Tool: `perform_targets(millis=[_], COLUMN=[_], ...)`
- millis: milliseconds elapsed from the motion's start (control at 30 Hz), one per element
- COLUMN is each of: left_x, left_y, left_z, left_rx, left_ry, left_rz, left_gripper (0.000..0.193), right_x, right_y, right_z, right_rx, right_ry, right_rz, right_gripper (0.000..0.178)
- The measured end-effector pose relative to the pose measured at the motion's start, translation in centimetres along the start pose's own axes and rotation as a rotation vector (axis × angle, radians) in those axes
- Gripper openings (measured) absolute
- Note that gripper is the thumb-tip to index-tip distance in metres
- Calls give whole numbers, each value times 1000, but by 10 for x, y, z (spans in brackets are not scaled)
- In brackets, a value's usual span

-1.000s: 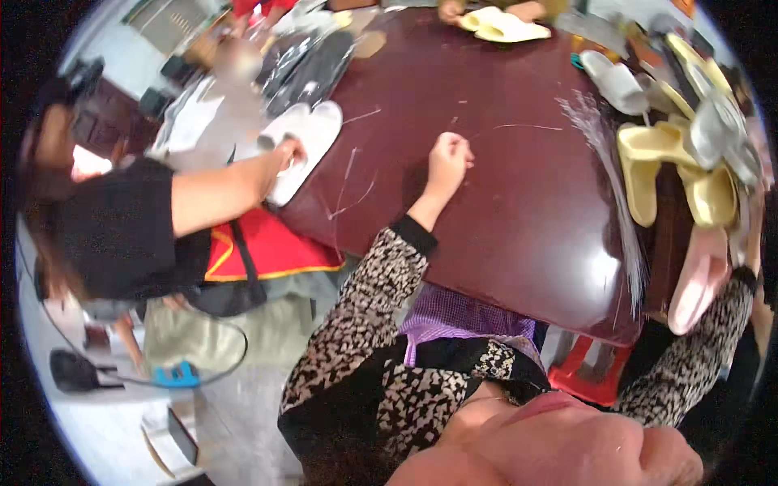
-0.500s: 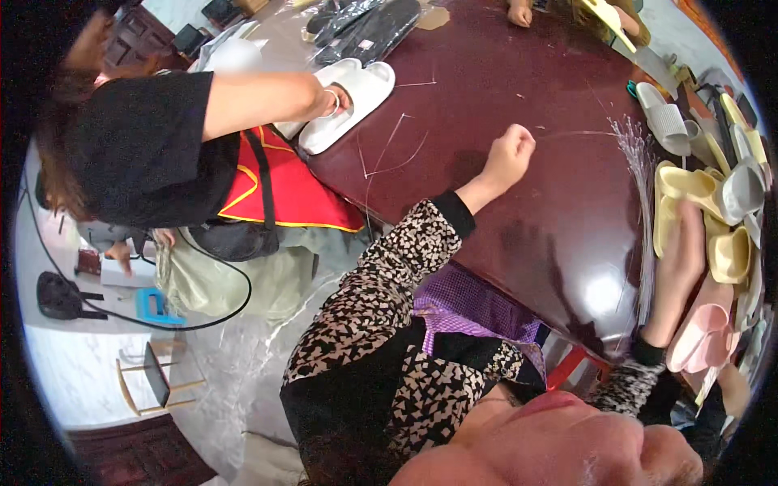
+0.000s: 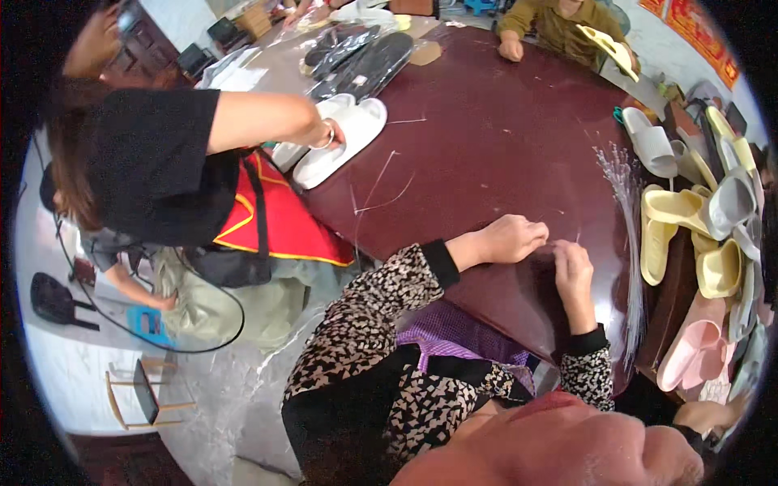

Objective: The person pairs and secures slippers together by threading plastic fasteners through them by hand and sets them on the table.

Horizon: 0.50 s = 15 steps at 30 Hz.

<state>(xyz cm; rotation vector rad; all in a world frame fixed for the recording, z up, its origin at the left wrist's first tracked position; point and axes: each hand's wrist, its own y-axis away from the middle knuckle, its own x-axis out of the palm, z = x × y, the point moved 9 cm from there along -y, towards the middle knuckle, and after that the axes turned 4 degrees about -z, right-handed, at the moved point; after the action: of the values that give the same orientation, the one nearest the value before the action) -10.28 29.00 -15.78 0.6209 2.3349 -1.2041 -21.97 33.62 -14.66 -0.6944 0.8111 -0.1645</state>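
Over the near part of the dark red table (image 3: 454, 154), my left hand (image 3: 515, 239) is closed with its fingertips pinched together. My right hand (image 3: 574, 271) is pinched too, just to its right, and the two sets of fingertips nearly meet. A thin clear strand, hard to make out, shows faintly at the fingers. To the right of my hands lies a long bundle of thin clear strands (image 3: 628, 219), its tips fanned out at the far end. Next to the bundle are a yellow slipper (image 3: 658, 243) and a pink slipper (image 3: 695, 348).
Grey slippers (image 3: 651, 144) and several others crowd the right side. At left, a person in black sleeves has a hand on white slippers (image 3: 344, 146); loose strands (image 3: 377, 186) lie nearby. Black slippers (image 3: 365, 73) in clear plastic lie farther back. Someone opposite holds a yellow slipper (image 3: 612, 53).
My right hand has come from beside the slippers leftward to my left hand, its fingers now pinched. My left hand sits lower in the picture, still closed. The view has tilted slightly.
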Motion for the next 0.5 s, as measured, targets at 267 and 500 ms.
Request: perform_targets(millis=[267,500], left_x=[-9,-5], left_y=[-7,-5], left_z=[5,-1], left_rx=[-78,-77], left_ry=[62,24], left_rz=[-80,-104], left_gripper=[7,8], right_x=[-12,-17], right_y=[1,8], right_z=[20,5], right_rx=[-146,-73], right_ry=[41,5], right_rz=[-91,-100], right_gripper=[8,7])
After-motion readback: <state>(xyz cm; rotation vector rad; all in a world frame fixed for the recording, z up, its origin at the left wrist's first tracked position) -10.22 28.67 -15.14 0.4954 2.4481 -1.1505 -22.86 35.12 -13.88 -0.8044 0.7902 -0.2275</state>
